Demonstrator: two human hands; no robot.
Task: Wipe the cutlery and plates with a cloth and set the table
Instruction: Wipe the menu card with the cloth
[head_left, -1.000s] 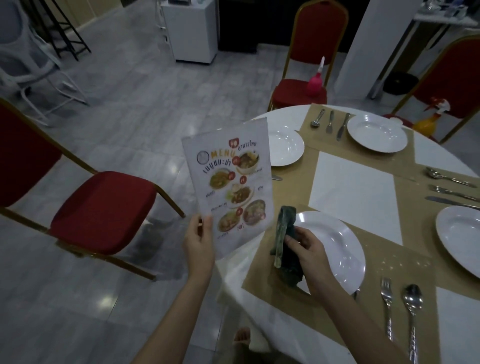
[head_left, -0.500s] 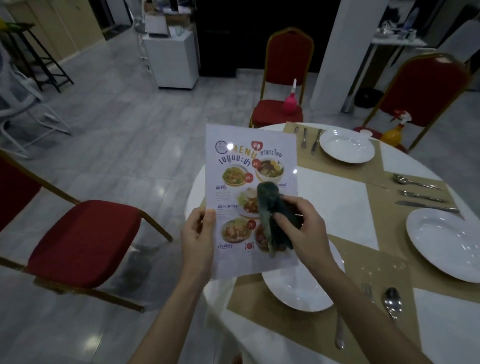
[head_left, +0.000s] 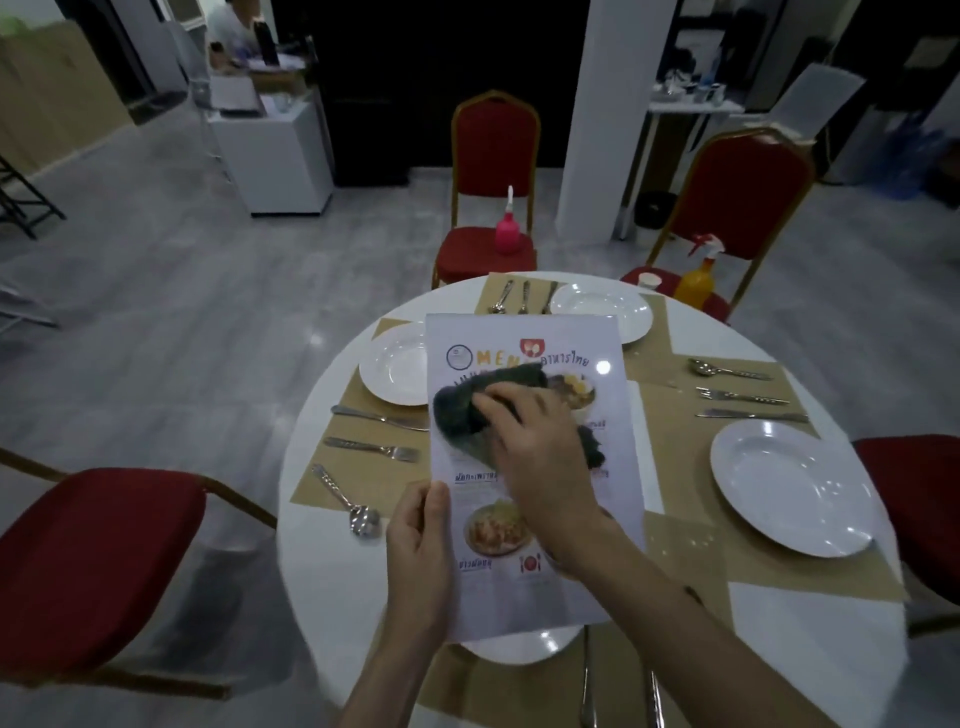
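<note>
Cloth pressed by right hand on upright menu pinched by left hand.

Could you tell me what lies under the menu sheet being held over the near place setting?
Below the menu, only the near rim of a white plate shows, on a tan placemat. The rest of that plate is covered.

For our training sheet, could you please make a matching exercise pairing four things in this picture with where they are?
Things:
1. cloth
2. menu
3. pink bottle
4. orange spray bottle

Places:
A. on the far middle chair's seat
B. pinched at its edge by the left hand
C. on the far right-side chair
D. under the right hand

Pairs: 1-D, 2-B, 3-A, 4-C
</note>
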